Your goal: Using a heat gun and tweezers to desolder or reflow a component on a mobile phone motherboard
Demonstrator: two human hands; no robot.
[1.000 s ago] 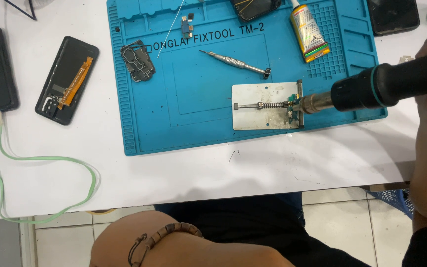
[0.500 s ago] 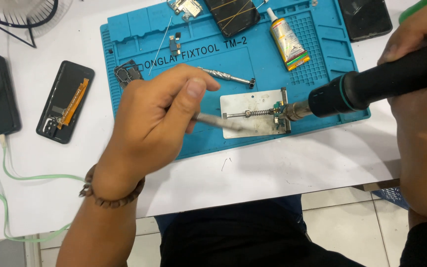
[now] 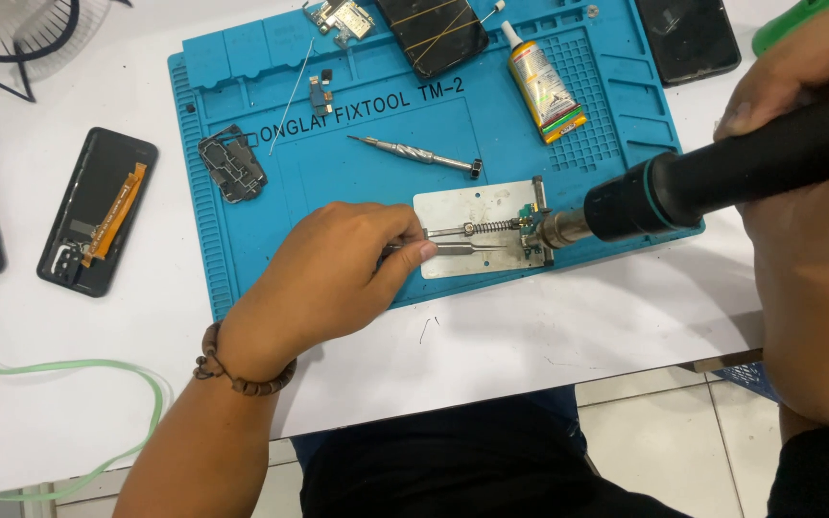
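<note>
Your left hand (image 3: pixel 338 273) pinched slim metal tweezers (image 3: pixel 467 247) over the silver clamp plate (image 3: pixel 477 206); at three o'clock, your right hand (image 3: pixel 798 86) gripped the black hot-air handle (image 3: pixel 712 182).

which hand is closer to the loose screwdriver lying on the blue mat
Left. The left hand sits just below the screwdriver, pinching tweezers toward the metal holder plate. The right hand is far off to its right, gripping the hot air gun.
</note>
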